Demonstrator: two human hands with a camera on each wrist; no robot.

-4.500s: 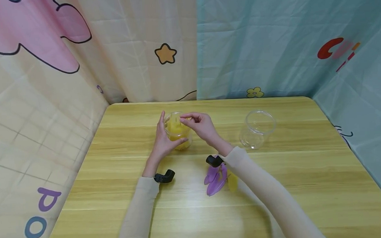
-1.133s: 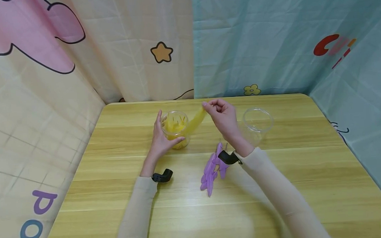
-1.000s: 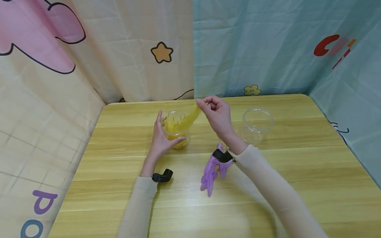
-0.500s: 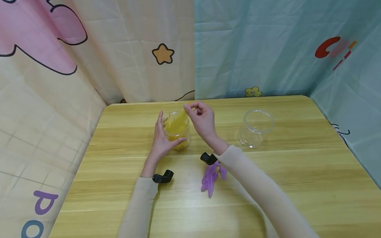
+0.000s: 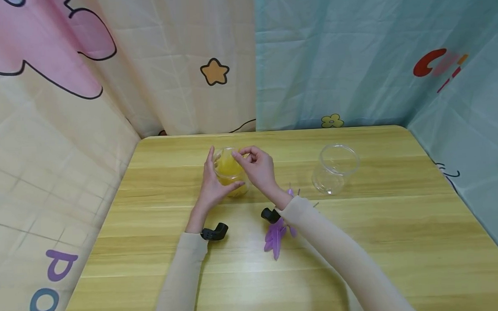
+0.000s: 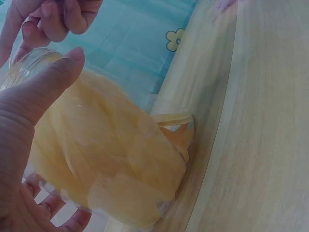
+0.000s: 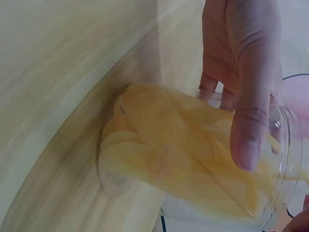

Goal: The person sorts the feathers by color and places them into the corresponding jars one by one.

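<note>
My left hand (image 5: 211,186) grips a clear plastic jar (image 5: 232,178) that stands on the table, thumb on the near side. Yellow feathers (image 6: 111,150) fill much of the jar, pressed against its wall. At the rim my right hand (image 5: 259,170) pinches a yellow feather (image 5: 228,165) between thumb and forefinger; most of that feather is down inside the mouth. In the right wrist view, the left thumb (image 7: 251,125) lies along the jar near its rim, with quills slanting inside. Purple feathers (image 5: 273,240) lie on the table, partly hidden under my right wrist.
A second clear jar (image 5: 335,170), with nothing visible inside, stands at the back right of the wooden table (image 5: 403,241). Printed curtains (image 5: 178,75) hang behind the table and on both sides. A black wrist camera (image 5: 215,232) sits on each wrist.
My right hand has carried a yellow feather leftward to the jar and lowered it into the mouth. A yellow patch beside the purple feathers is no longer there. My left hand keeps its grip.
</note>
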